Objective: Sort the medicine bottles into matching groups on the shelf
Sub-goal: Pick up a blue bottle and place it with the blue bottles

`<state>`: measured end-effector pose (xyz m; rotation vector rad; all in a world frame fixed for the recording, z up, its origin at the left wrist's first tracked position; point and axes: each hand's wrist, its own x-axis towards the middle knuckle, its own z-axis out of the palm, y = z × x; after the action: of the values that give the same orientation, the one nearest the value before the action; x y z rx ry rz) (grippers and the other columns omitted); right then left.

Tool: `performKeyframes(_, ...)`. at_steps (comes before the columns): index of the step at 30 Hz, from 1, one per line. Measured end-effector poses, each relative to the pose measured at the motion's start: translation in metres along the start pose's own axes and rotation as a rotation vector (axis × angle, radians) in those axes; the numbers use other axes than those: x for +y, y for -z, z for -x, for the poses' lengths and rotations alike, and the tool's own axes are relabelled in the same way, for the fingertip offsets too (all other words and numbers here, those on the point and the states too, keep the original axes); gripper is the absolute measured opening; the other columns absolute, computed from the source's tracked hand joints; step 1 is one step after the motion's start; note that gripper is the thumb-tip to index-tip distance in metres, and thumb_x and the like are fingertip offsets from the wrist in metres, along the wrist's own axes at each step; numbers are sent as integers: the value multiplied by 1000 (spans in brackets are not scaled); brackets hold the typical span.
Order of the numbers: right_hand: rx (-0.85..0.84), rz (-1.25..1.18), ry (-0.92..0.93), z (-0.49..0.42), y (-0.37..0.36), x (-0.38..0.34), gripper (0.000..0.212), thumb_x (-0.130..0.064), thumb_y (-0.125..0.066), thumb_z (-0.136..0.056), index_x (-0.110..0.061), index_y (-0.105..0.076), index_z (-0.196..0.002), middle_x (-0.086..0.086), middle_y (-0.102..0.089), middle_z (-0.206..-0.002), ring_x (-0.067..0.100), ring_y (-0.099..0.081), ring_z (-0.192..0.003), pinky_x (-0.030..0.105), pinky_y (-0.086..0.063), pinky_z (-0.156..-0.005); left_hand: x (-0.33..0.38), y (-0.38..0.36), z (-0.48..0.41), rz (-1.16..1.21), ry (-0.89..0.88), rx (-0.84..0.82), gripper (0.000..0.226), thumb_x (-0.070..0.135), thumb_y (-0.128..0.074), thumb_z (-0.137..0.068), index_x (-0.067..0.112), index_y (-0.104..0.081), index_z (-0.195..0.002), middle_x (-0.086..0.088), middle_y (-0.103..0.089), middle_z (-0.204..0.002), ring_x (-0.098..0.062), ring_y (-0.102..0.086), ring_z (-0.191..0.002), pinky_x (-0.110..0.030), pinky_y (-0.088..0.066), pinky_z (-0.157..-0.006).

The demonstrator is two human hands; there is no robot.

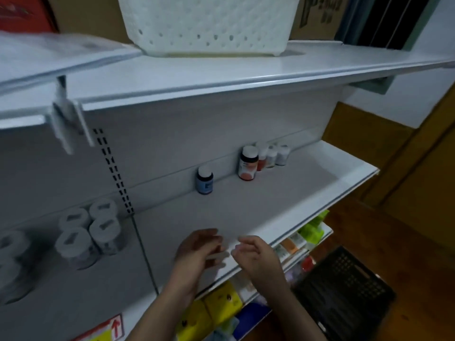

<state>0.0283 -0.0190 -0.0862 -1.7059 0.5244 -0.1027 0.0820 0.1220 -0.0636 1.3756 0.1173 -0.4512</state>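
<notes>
On the white middle shelf a blue-labelled bottle stands alone against the back wall. To its right stands an orange-labelled dark bottle, with several smaller bottles lined up behind it. Several white-capped jars are grouped on the shelf section at the left. My left hand and my right hand hover side by side over the shelf's front edge, fingers loosely curled and nothing visible in them. The picture is blurred by motion.
A white perforated basket sits on the top shelf. Below the middle shelf lie yellow packs, green packs and other goods. A black crate stands on the wooden floor at the lower right.
</notes>
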Motion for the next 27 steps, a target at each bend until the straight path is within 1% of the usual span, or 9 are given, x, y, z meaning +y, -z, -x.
performKeyframes(4,-82,69,35,-65,1,-13,22,-18,-72,-85,-20,-64,-105,2,-70,-92,20,-66,-86,24,-50,-71,9,-15,-48,-33,-65,97,20,7,-59,-93,11,-65,-112,-11,-69,-112,-21,-67,-98,-33,-54,-75)
performKeyframes(7,-151,79,26,-123,-5,-26,35,-21,-69,-87,-15,-60,-120,6,-67,-112,24,-66,-99,34,-55,-85,14,-23,-92,39,-64,200,35,7,-59,-93,10,-57,-128,-10,-60,-128,-21,-59,-110,-36,-52,-86)
performKeyframes(9,-200,127,24,-158,-11,-36,43,-23,-65,-89,-16,-54,-131,5,-61,-127,23,-62,-111,38,-51,-97,16,-29,-116,77,-58,289,46,6,-59,-93,10,-49,-137,-9,-51,-139,-21,-55,-114,-39,-50,-95)
performKeyframes(12,-285,154,70,-201,-19,-51,51,-21,-57,-94,-14,-43,-142,5,-47,-146,22,-48,-130,32,-39,-104,20,-39,-141,71,-57,355,59,8,-56,-95,13,-33,-149,-7,-36,-152,-23,-47,-128,-42,-44,-107)
performKeyframes(15,-385,199,86,-228,-25,-61,49,-19,-44,-99,-15,-36,-147,5,-39,-152,24,-42,-135,34,-35,-107,22,-44,-157,66,-38,400,60,6,-51,-97,15,-26,-152,-5,-29,-157,-24,-42,-133,-42,-43,-108)
performKeyframes(19,-490,198,147,-239,-25,-60,43,-17,-45,-98,-19,-44,-141,6,-52,-141,26,-54,-121,44,-46,-102,16,-50,-171,-15,-37,396,52,16,-53,-98,19,-36,-147,-6,-48,-145,-22,-58,-110,-35,-53,-84)
performKeyframes(22,-524,176,175,-238,-14,-56,40,-15,-54,-95,-17,-52,-135,6,-59,-131,25,-58,-117,40,-49,-97,12,-58,-162,-116,-25,489,42,17,-56,-96,19,-48,-137,-5,-61,-126,-21,-62,-100,-27,-51,-72)
performKeyframes(25,-544,150,201,-231,-3,-48,32,-15,-61,-92,-16,-61,-125,10,-67,-119,22,-64,-104,29,-50,-81,5,-67,-141,-173,-46,612,31,14,-59,-93,15,-56,-124,-5,-68,-101,-20,-63,-84,-30,-49,-70)
performKeyframes(27,-556,110,207,-219,4,-42,29,-14,-61,-91,-19,-66,-119,9,-71,-108,20,-67,-94,28,-52,-74,-3,-73,-122,-198,-102,685,27,13,-62,-91,14,-61,-118,-8,-69,-95,-23,-66,-86,-33,-51,-75)
